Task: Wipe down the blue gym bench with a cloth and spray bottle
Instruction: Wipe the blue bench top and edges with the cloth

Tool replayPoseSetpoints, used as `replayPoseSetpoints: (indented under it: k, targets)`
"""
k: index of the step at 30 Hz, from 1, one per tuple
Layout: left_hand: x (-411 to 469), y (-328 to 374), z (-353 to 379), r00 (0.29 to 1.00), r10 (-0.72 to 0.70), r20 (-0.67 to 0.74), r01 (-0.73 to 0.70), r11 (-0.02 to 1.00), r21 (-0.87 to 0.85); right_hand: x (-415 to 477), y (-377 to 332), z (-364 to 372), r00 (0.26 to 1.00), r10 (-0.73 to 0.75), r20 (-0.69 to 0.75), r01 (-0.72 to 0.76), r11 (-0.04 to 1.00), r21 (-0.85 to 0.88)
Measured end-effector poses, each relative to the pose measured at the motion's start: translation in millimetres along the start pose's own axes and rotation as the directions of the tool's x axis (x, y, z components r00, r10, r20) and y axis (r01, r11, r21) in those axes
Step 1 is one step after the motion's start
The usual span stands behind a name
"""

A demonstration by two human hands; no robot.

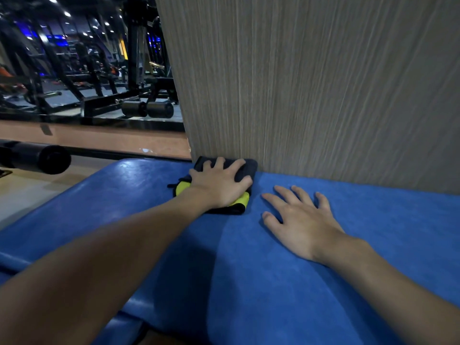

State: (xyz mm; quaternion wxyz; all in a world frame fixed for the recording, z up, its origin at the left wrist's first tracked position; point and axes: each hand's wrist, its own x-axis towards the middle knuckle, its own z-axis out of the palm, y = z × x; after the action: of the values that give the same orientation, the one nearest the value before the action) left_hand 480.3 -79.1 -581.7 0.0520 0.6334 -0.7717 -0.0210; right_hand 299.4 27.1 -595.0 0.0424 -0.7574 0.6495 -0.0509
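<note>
The blue gym bench (pixel 286 270) fills the lower half of the head view. A folded dark cloth with a yellow-green side (pixel 245 170) lies on the bench's far part, right against the base of a wood-grain wall. My left hand (pixel 220 184) presses flat on the cloth with fingers spread. My right hand (pixel 298 217) rests palm-down on the bare bench pad just right of the cloth, fingers straight and spread. No spray bottle is in view.
A wood-grain wall panel (pixel 311 83) rises directly behind the bench. To the left a black foam roller pad (pixel 37 158) sticks out beside the bench, over a tan floor (pixel 25 195). A mirror (pixel 87 58) shows black gym machines.
</note>
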Motion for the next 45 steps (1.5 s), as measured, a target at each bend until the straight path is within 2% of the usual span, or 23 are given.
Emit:
replayPoseSetpoints:
  k: [6, 13, 18, 23, 35, 40, 45]
  targets:
    - [-39.0, -9.9, 0.1, 1.000, 0.026, -0.003, -0.026, 0.999, 0.019, -2.0, -0.2, -1.2, 1.000, 0.014, 0.005, -0.014, 1.000, 0.013]
    - [-148.1, -39.0, -8.1, 0.998, 0.051, 0.031, -0.053, 0.996, 0.066, -7.9, -3.5, -5.0, 1.000, 0.015, 0.021, -0.016, 1.000, 0.016]
    - [-201.4, -53.3, -18.1, 0.996, 0.079, 0.045, -0.083, 0.991, 0.107, -7.8, -7.8, -11.8, 1.000, 0.008, 0.019, -0.006, 0.996, -0.090]
    - [-173.0, -49.7, -14.4, 0.997, 0.055, 0.050, -0.059, 0.996, 0.073, 4.7, -15.8, -6.5, 0.999, 0.000, 0.034, 0.000, 1.000, -0.011]
    - [2.4, -43.5, -3.6, 1.000, 0.013, -0.003, -0.013, 1.000, 0.014, 6.5, -15.0, 2.1, 1.000, -0.017, 0.010, 0.017, 1.000, -0.019]
    - [-14.4, -48.0, 0.5, 1.000, 0.011, -0.015, -0.011, 0.999, 0.037, 6.3, -13.8, 2.8, 1.000, -0.018, -0.004, 0.018, 1.000, 0.007]
    - [-76.5, -57.5, -3.5, 0.999, 0.035, -0.002, -0.035, 0.997, 0.064, 2.5, -12.9, 1.2, 1.000, -0.010, 0.013, 0.010, 1.000, 0.026]
